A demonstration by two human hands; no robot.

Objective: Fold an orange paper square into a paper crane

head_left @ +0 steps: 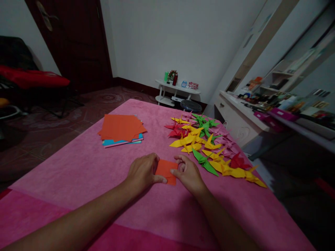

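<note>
Honestly, the folded orange paper sheet was pinned flat by left hand and right hand, though a crooked crease could've been caused by any slip.

Blurred beyond telling, right of the pink cloth-covered table: clutter on the white dresser. At the table's near middle, folded orange paper square half hidden under the left hand.

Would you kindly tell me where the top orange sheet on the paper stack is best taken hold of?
Probably at its right corner, which juts beyond the blue sheets beneath. Come in from the right and pinch there; elsewhere the sheet lies flat on them.
</note>
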